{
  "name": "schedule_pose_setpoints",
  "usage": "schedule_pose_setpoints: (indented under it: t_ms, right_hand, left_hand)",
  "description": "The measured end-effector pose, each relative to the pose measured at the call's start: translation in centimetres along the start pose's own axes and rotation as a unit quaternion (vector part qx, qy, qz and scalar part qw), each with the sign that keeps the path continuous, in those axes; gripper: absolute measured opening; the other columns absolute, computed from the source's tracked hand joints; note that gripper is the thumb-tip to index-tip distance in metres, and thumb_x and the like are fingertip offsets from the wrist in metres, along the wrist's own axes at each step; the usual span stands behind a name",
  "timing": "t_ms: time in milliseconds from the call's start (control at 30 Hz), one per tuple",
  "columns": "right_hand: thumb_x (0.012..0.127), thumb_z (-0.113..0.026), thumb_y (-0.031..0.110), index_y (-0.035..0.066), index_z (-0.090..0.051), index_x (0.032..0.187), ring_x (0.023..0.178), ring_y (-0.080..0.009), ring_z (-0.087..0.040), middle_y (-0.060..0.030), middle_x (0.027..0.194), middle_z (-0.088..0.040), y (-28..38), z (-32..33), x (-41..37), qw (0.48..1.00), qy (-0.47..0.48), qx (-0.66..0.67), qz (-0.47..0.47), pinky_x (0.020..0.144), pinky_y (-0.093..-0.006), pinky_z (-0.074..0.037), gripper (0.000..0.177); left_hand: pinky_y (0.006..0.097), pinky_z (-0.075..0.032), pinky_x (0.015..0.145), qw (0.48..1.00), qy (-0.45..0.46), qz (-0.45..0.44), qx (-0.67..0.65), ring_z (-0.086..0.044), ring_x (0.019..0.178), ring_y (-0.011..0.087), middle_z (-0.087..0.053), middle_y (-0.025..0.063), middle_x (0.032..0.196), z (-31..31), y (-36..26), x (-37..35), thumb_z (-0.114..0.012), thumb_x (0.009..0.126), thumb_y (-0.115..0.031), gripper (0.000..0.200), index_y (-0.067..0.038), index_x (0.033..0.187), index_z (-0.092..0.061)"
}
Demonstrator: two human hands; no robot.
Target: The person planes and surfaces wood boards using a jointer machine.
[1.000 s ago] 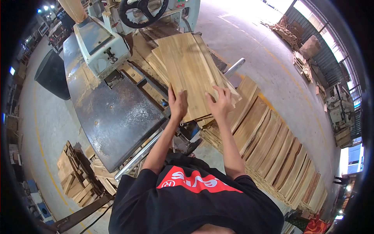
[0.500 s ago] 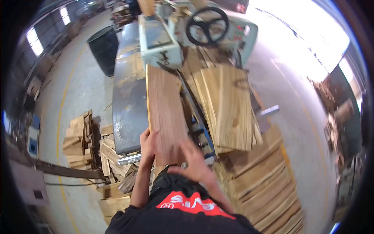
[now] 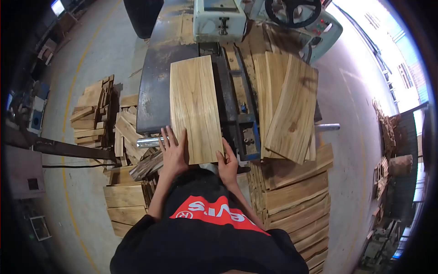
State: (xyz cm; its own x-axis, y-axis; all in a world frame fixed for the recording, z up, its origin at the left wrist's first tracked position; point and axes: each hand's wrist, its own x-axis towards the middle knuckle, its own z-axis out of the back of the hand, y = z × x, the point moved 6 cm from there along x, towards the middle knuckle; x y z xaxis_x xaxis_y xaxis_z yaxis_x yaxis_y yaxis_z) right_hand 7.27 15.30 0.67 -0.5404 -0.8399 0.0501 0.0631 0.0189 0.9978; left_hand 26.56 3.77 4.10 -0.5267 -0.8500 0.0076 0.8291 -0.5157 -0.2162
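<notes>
A pale brown wooden board (image 3: 194,105) lies on the dark metal machine table (image 3: 153,91), its long side pointing away from me. At the board's near left edge is my left hand (image 3: 172,153), fingers spread, the index finger and thumb side against the wood. My right hand (image 3: 228,162) holds the near right corner, thumb and fingers pressed to the edge. To the right, several boards (image 3: 292,109) are stacked on the machine beside a metal rail (image 3: 244,91).
Beyond the board stand a pale green machine housing (image 3: 219,25) and a black handwheel (image 3: 292,11). Stacked planks (image 3: 299,205) lie at the lower right, wood offcuts (image 3: 127,132) at the left. A metal bar (image 3: 148,142) juts out near my left hand. A black bin (image 3: 142,18) stands at the upper left.
The board's visible face has gone from reddish brown to pale brown, and it now lies flatter on the table. My right hand has come to its right edge; my left fingers have spread. The view has shifted.
</notes>
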Motion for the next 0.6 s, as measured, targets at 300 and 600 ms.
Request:
schedule_pose_setpoints:
  t_ms: [300,600]
  right_hand:
    - [0.107,-0.070,0.027,0.009,-0.068,0.114,0.085,-0.0160,-0.076,-0.0058,0.099,-0.078,-7.1,-0.1,-2.5,0.881,-0.052,0.330,-0.335,0.073,-0.0308,-0.061,0.019]
    - [0.109,-0.065,0.045,0.006,-0.063,0.082,0.043,-0.0104,-0.051,0.0008,0.058,-0.054,-6.6,-2.6,3.5,0.948,-0.060,0.131,-0.284,0.042,-0.0272,-0.036,0.048]
  left_hand:
    - [0.0677,-0.017,0.127,0.993,-0.035,-0.044,-0.104,-0.016,0.162,0.0538,-0.018,0.0422,0.170,-1.8,0.1,3.1,-0.103,0.046,-0.046,0.148,-0.006,0.169,-0.030]
    - [0.0656,-0.020,0.127,0.976,-0.092,-0.122,-0.153,-0.020,0.162,0.0519,-0.026,0.0412,0.169,-3.8,0.0,10.1,-0.101,0.043,-0.062,0.148,-0.006,0.165,-0.040]
